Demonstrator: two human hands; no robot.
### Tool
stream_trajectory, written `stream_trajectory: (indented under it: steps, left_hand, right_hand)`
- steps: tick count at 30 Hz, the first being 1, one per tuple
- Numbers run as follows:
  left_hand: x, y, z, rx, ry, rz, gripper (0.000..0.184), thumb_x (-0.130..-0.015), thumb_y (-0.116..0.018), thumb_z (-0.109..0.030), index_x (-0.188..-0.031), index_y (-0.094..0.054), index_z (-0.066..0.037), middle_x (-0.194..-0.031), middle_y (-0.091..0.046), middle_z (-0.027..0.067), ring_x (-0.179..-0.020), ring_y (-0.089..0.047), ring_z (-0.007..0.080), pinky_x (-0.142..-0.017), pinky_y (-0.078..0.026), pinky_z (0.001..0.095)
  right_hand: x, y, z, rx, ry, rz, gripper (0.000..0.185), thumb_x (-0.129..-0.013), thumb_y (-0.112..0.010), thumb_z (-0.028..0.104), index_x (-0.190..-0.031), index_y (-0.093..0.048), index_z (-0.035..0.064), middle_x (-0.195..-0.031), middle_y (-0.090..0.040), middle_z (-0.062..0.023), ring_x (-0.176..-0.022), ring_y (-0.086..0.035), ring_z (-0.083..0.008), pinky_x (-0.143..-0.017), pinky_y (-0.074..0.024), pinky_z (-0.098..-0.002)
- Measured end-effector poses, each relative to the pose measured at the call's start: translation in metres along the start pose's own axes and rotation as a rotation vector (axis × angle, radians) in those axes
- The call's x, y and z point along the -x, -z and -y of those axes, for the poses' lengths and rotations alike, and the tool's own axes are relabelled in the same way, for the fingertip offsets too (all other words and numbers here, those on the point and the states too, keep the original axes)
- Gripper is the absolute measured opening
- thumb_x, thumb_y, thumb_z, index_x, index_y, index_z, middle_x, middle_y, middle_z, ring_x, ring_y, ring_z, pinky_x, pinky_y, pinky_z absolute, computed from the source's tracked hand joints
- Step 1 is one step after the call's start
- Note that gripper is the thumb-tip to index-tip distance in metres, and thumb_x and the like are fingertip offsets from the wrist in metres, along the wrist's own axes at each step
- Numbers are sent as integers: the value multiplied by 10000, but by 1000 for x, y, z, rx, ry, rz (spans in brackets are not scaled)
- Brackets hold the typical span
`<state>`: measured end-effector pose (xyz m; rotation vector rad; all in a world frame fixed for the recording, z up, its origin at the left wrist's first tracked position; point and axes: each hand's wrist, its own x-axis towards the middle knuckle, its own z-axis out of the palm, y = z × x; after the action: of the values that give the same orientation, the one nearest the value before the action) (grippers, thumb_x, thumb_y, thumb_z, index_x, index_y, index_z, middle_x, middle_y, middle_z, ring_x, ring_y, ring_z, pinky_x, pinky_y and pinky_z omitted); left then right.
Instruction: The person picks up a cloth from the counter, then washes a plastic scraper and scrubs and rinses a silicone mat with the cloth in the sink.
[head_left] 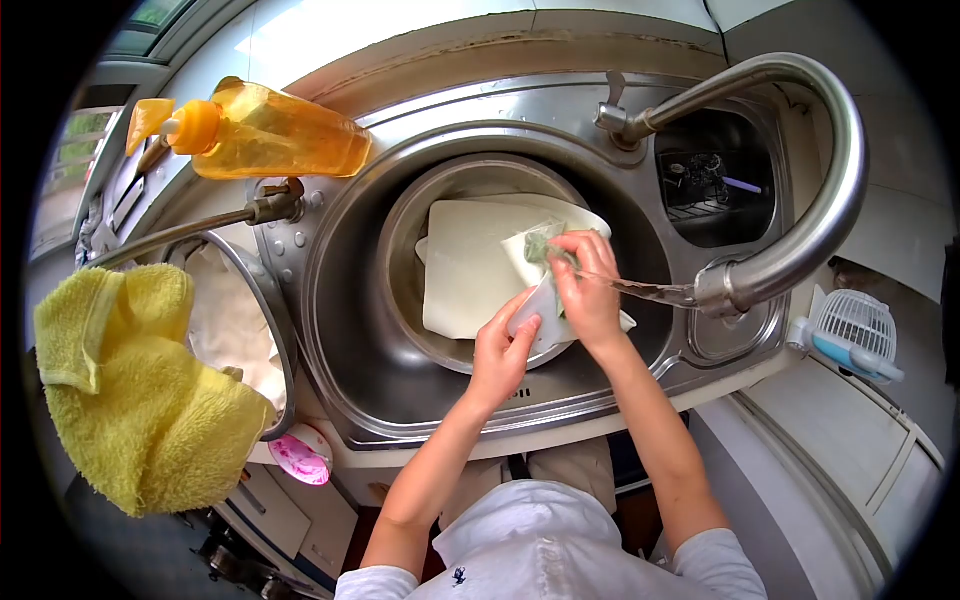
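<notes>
A round metal basin point(405, 230) stands in the large sink bowl and holds pale, square-cornered white dishes point(475, 265). Over its right side, my left hand point(502, 350) is closed on the edge of a smooth white dish point(540, 312), whose full shape is hidden. My right hand point(592, 290) pinches a crumpled green scrubbing cloth point(545, 250) close against that dish. A thin stream of water point(650, 290) runs from the curved metal faucet point(725, 285) towards my right hand.
An orange dish soap bottle point(285, 130) lies at the sink's back left. A yellow towel point(140, 390) hangs at left, before a metal pot point(270, 310) with pale cloth inside. A small side basin point(710, 225) holds a black rack. A white-and-blue fan point(855, 330) stands right.
</notes>
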<state>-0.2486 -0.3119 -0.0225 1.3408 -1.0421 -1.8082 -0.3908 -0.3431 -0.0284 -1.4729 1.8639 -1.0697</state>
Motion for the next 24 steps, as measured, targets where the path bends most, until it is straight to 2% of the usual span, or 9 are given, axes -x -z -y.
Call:
stream_trajectory:
  steps: [7, 11, 12, 13, 15, 17, 19, 22, 24]
  left_hand:
    - [-3, 8, 5, 5, 97, -5, 358, -910, -553, -59, -1245, -517, 60, -736, -540, -27, -598, -423, 20, -483, -339, 202]
    - [0, 6, -6, 56, 92, -17, 355, -923, -543, -76, -1247, -510, 66, -904, -602, 30, -772, -520, 51, -650, -433, 209]
    - [0, 4, -13, 110, 81, -2, 353, -928, -540, -82, -1250, -511, 61, -980, -616, 53, -850, -543, 66, -728, -455, 216]
    - [0, 5, -14, 109, 80, -1, 353, -928, -540, -82, -1250, -511, 61, -980, -616, 53, -850, -543, 66, -728, -455, 216]
    - [-2, 10, -17, 166, 157, 46, 350, -935, -538, -96, -1245, -515, 64, -1108, -602, 85, -977, -544, 95, -853, -443, 237]
    - [-5, 15, -23, 136, 158, 58, 339, -938, -530, -92, -1245, -522, 51, -1102, -605, 74, -968, -544, 87, -845, -448, 238]
    - [-4, 16, -28, 102, 162, 71, 329, -942, -522, -88, -1246, -528, 39, -1096, -607, 63, -958, -544, 80, -838, -452, 238]
    - [-7, 11, -29, -121, -1, 27, 346, -904, -520, -19, -1248, -554, -23, -1110, -626, 80, -994, -591, 158, -857, -465, 268]
    - [-14, 9, -27, -614, -546, 81, 456, -813, -528, 53, -1242, -580, -92, -1202, -591, 125, -1116, -561, 304, -936, -439, 376]
  right_hand:
    - [23, -9, 35, -38, 43, 106, 254, -686, -607, -54, -925, -587, 29, -956, -574, -125, -929, -552, -318, -828, -438, -377]
    - [0, -7, 0, 34, 69, -27, 187, -728, -609, -4, -908, -593, 46, -959, -568, -111, -931, -557, -302, -791, -446, -410]
    - [-6, -6, -9, -25, 37, -52, 130, -777, -597, 19, -904, -597, 46, -959, -582, -112, -921, -566, -285, -799, -445, -391]
    - [-7, -2, -14, -25, 38, -54, 130, -777, -597, 19, -904, -597, 46, -959, -582, -112, -921, -566, -285, -799, -445, -391]
    - [-13, 7, -22, -57, -18, -74, 96, -830, -605, 26, -922, -600, -3, -912, -611, -99, -889, -594, -205, -817, -458, -304]
    - [-18, 20, -27, -113, -192, -82, 117, -859, -599, 52, -952, -611, -17, -924, -625, -74, -885, -583, -140, -816, -456, -267]
    - [-21, 35, -28, -108, -198, -17, 195, -896, -582, 88, -1057, -618, -16, -995, -633, -67, -926, -571, -125, -849, -441, -257]
    - [-11, 47, -4, -381, -429, 51, 263, -925, -572, 156, -1140, -595, 7, -1097, -605, -49, -1000, -544, -122, -897, -412, -254]
    - [3, 46, 2, -675, -620, 112, 328, -934, -564, 188, -1224, -549, 35, -1158, -580, -51, -1062, -527, -125, -930, -404, -265]
